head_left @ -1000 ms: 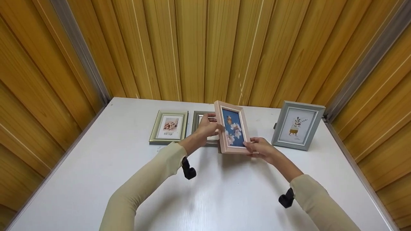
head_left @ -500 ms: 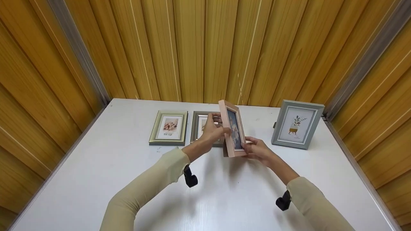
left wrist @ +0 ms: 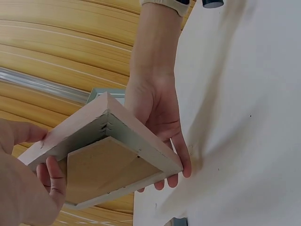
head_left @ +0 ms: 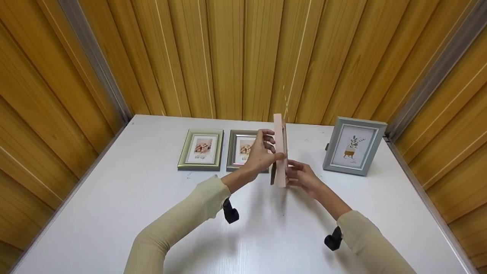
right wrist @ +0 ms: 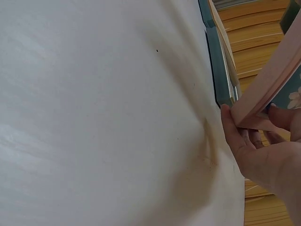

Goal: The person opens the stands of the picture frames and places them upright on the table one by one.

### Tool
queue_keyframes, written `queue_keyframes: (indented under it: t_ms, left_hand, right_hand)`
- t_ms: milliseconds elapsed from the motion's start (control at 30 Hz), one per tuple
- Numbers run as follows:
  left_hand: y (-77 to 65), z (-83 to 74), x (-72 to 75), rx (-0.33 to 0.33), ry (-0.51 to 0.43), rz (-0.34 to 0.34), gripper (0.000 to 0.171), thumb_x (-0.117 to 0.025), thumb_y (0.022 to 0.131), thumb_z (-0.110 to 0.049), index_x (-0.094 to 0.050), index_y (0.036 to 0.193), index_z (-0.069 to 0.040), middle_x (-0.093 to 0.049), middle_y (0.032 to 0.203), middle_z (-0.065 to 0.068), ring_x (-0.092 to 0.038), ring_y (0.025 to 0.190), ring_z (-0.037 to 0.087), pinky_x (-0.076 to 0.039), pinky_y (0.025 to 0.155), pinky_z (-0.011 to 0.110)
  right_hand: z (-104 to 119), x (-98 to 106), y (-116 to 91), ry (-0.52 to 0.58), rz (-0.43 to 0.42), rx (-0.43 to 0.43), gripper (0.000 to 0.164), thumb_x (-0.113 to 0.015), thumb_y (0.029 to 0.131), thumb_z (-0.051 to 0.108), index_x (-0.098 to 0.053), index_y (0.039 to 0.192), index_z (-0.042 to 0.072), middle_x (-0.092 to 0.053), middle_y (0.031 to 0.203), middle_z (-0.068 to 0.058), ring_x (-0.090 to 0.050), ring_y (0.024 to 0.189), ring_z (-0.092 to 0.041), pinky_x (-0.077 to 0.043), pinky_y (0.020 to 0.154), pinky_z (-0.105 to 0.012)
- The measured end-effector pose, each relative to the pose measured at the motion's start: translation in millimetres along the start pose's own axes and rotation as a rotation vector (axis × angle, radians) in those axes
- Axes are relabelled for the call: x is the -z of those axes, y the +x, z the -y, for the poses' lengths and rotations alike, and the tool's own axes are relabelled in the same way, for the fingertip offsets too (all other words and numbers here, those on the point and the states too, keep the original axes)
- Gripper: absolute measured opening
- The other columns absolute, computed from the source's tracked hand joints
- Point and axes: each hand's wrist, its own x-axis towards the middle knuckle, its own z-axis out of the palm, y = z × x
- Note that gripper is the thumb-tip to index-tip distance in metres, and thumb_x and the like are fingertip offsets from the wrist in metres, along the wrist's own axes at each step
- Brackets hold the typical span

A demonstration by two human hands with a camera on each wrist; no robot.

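Note:
Both hands hold a pink picture frame (head_left: pixel 279 140) upright above the white table, edge-on in the head view. My left hand (head_left: pixel 262 154) grips its left side, thumb on the edge. At the lower right corner, my right hand (head_left: pixel 306 179) pinches it. In the right wrist view, the right thumb lies on the front by the blue flower picture (right wrist: pixel 292 96), with fingers under the bottom edge. The left wrist view shows the brown backing (left wrist: pixel 106 172) recessed in the back. A dark flap (head_left: pixel 272 176) sticks out behind the frame.
On the white table (head_left: pixel 159 205) lie a gold-green picture frame (head_left: pixel 183 152) and a grey-brown one (head_left: pixel 232 152), side by side. A grey-green frame (head_left: pixel 374 152) with a plant picture stands at the right. Yellow wood-look panels (head_left: pixel 228 57) rise behind the table.
The pink frame has turned from showing its flower picture to edge-on in the head view. My left hand has moved right with it; my right hand has shifted slightly left.

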Motion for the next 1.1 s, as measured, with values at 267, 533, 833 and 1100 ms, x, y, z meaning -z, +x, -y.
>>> queue_keyframes:
  t_ms: [267,533,833,1100]
  left_hand:
    - [-2.5,0.7,-6.7,-0.034,-0.010,0.061,0.059,-0.077,0.081,-0.001,-0.049,0.132,-0.012,-0.051,0.112,0.001,-0.055,0.096,0.013,-0.050,0.079,0.024]
    - [0.4,3.0,-7.1,-0.069,0.004,0.079,0.055,-0.075,0.084,-0.002,-0.053,0.133,-0.012,-0.054,0.114,0.003,-0.056,0.099,0.013,-0.051,0.081,0.024]
    - [-9.2,18.1,-2.1,-0.018,0.065,0.161,0.054,-0.070,0.095,-0.027,-0.050,0.145,-0.016,-0.051,0.145,0.006,-0.049,0.132,0.022,-0.048,0.104,0.035]
    - [-18.4,33.1,8.2,0.077,0.082,0.337,0.068,-0.064,0.100,-0.029,-0.035,0.159,-0.011,-0.038,0.163,0.010,-0.037,0.152,0.032,-0.037,0.121,0.049]
  right_hand:
    - [-4,-1,0,0.047,0.100,-0.005,0.049,-0.042,0.105,0.004,-0.037,0.151,-0.009,-0.070,0.122,-0.010,-0.071,0.106,-0.016,-0.059,0.095,-0.036]
    - [-5,-3,0,0.119,0.152,-0.006,0.053,-0.042,0.109,0.015,-0.032,0.152,-0.014,-0.072,0.123,-0.008,-0.072,0.106,-0.016,-0.059,0.097,-0.042]
    - [-5,1,1,0.116,0.131,-0.007,0.048,-0.048,0.108,0.016,-0.041,0.148,-0.009,-0.069,0.126,-0.012,-0.071,0.109,-0.018,-0.057,0.100,-0.044]
    - [-10,0,4,0.119,0.078,-0.012,0.048,-0.053,0.107,0.023,-0.044,0.143,-0.007,-0.073,0.112,-0.008,-0.071,0.105,-0.018,-0.059,0.096,-0.041]
